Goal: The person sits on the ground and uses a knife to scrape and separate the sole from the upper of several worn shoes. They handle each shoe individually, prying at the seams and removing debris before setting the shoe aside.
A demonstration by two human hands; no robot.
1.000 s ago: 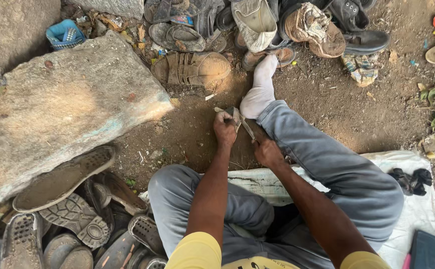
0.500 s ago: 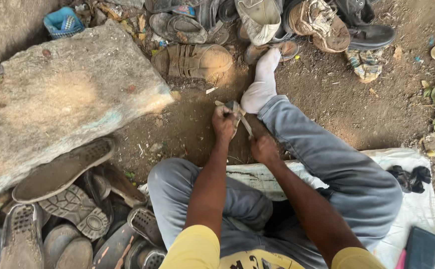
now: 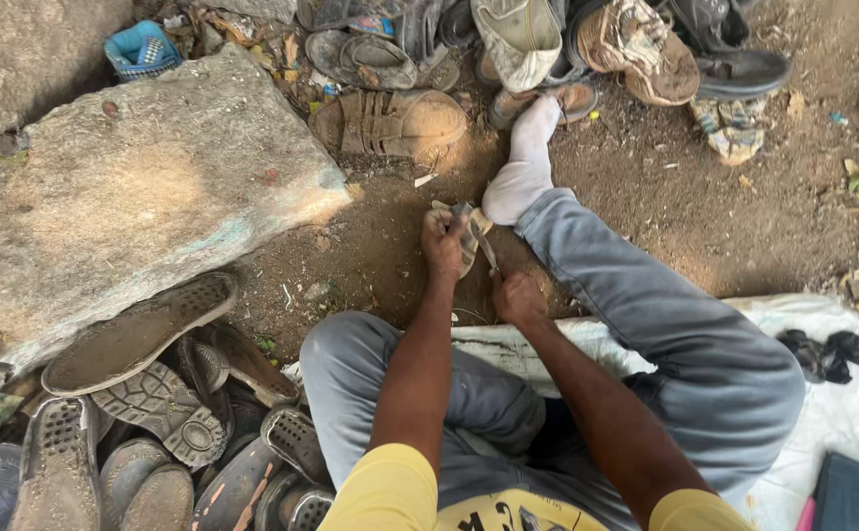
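I sit on the ground in grey trousers with my white-socked foot (image 3: pixel 523 162) stretched forward. My left hand (image 3: pixel 443 241) is closed around a small pale piece of shoe material (image 3: pixel 468 224), held just above the dirt near my ankle. My right hand (image 3: pixel 518 297) grips a thin metal blade (image 3: pixel 484 248) whose tip reaches into that piece. The two hands are close together, about a hand's width apart.
A large flat stone slab (image 3: pixel 124 187) lies to the left. Several worn soles and shoes are piled at lower left (image 3: pixel 144 393) and along the top (image 3: pixel 390 123). A white sack (image 3: pixel 823 413) lies under my right leg, with black cloth (image 3: pixel 823 352) on it.
The hands stay in the same spot, working on the piece; the view has shifted slightly. No clear change in grip.
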